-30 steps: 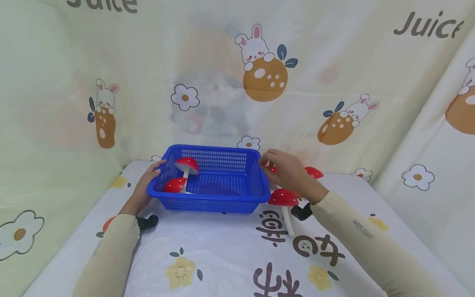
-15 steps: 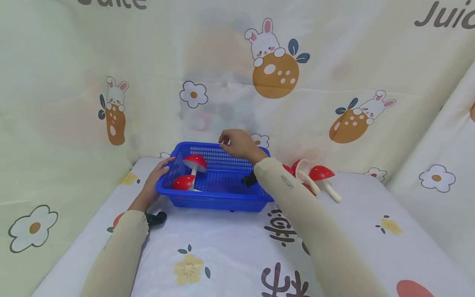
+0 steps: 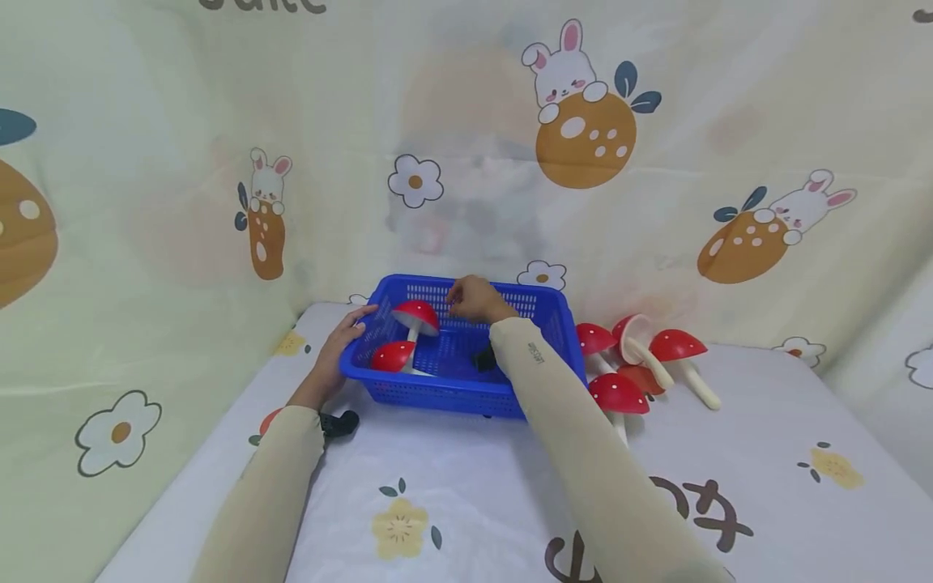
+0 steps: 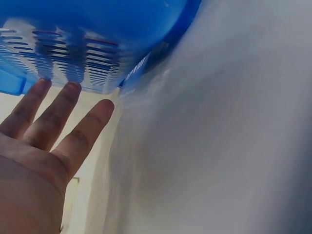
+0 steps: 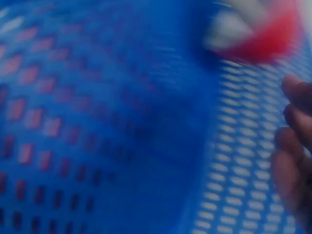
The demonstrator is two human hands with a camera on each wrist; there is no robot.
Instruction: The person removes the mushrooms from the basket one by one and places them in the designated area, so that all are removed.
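Note:
A blue slatted basket (image 3: 452,393) stands on the table. Two red-capped toy mushrooms (image 3: 417,316) lie in its left part; one shows blurred in the right wrist view (image 5: 265,41). My left hand (image 3: 331,356) rests at the basket's left end, and in the left wrist view its fingers (image 4: 80,136) lie straight against or close to the slatted outer wall. Over the basket's inside, near the back wall, is my right hand (image 3: 477,300), right of the mushrooms. Its fingers (image 5: 290,161) are loosely bent, with nothing visible held.
Several more red-capped mushrooms (image 3: 618,394) lie on the table just right of the basket, some close together or overlapping. Behind the basket hangs a printed curtain (image 3: 474,105). A patterned white cloth (image 3: 452,461) covers the table.
My right hand has moved left from the basket's right end, past the back rim, and down over the inside. The left hand stays at the left end. The head view has turned left.

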